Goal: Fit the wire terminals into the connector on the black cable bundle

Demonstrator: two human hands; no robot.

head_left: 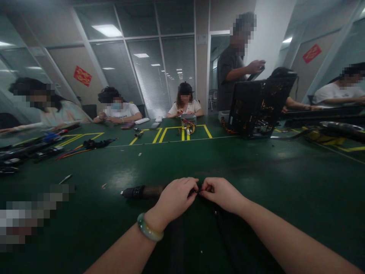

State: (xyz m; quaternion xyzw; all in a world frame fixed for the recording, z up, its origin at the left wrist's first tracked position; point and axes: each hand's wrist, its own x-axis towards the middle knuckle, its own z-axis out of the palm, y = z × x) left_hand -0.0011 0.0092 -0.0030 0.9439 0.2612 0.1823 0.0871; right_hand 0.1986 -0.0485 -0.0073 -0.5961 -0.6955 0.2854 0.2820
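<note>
Black sleeved cable (145, 191): lies on the green bench (256, 179) at 6 o'clock, plug end pointing to 9 o'clock. Left hand (176, 198): grip closed, pinching the cable. Right hand (221, 194): grip closed on the same cable, fingertips meeting the other's. Open computer case (256, 110): 1 o'clock, well apart.

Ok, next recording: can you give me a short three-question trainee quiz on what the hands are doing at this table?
1. True or false: the left hand and the right hand pinch the dark cable bundle side by side, fingertips nearly meeting.
2. Which wrist wears the green bangle? A) left B) right C) both
3. Fill in: the open computer case stands on the green ____.

Key: 1 true; 2 A; 3 table.
</note>
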